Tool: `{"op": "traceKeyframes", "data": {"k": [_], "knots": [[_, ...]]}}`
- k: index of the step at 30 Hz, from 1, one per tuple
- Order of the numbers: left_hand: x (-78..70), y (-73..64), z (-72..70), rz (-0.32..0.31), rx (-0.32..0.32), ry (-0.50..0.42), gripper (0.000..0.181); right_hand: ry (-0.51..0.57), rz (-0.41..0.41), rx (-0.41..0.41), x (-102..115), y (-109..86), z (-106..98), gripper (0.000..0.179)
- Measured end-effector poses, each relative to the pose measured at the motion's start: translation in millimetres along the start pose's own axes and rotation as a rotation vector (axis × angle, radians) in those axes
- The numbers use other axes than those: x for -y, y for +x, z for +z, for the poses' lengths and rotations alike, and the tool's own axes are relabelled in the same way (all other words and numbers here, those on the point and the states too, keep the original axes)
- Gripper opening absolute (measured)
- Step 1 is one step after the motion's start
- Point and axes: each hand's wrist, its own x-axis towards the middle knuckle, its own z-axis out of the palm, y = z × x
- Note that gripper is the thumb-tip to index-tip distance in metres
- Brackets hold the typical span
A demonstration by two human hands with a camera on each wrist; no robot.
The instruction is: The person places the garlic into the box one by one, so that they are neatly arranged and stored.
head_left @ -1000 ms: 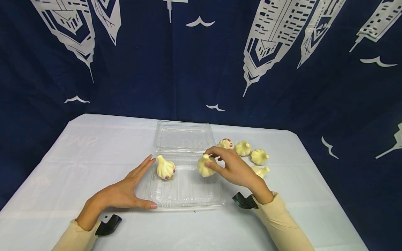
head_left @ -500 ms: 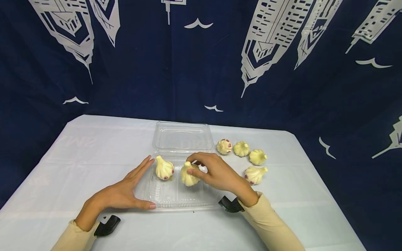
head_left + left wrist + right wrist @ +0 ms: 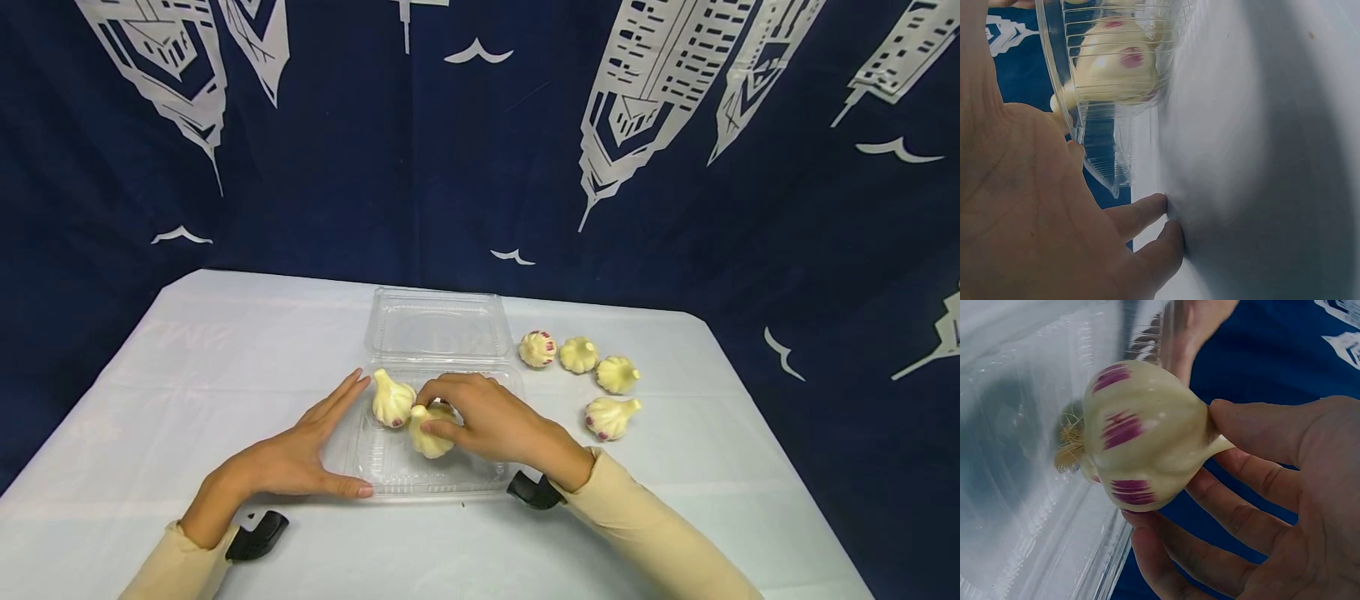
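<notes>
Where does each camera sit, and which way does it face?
Head: on the head, facing forward and down at the clear container; left hand and right hand show.
Left wrist: on that wrist, facing the container's side; left hand shows.
Right wrist: on that wrist, facing the held garlic bulb; right hand shows.
Shared by head and right wrist: that bulb.

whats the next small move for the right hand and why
Probably ease the held garlic bulb down into the clear clamshell base and release it: the right hand has it over that open base, roots toward the plastic, beside another garlic bulb there.
</notes>
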Motion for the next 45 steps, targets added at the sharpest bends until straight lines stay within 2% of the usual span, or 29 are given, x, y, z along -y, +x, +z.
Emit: {"op": "traceKeyframes", "data": {"k": [7,16,29,45], "knots": [[-1.3,-0.8,-0.9,-0.005,0.002,-0.001,0.127,-0.041,0.065,0.117,13,10.8,4,0.018],[-0.3,-0.5,-0.1,0.002,0.0,-0.005,0.128,-0.107,0.074,0.203,26,25.1,17,0.016],[-1.3,-1.1,-0.1,0.019,0.006,-0.016,0.128,-0.133,0.099,0.212,30,40.8,30,0.012],[-2.1,-1.3,-0.4,0.019,0.004,-0.017,0.127,-0.112,0.085,0.191,27,37.1,26,0.016]]}}
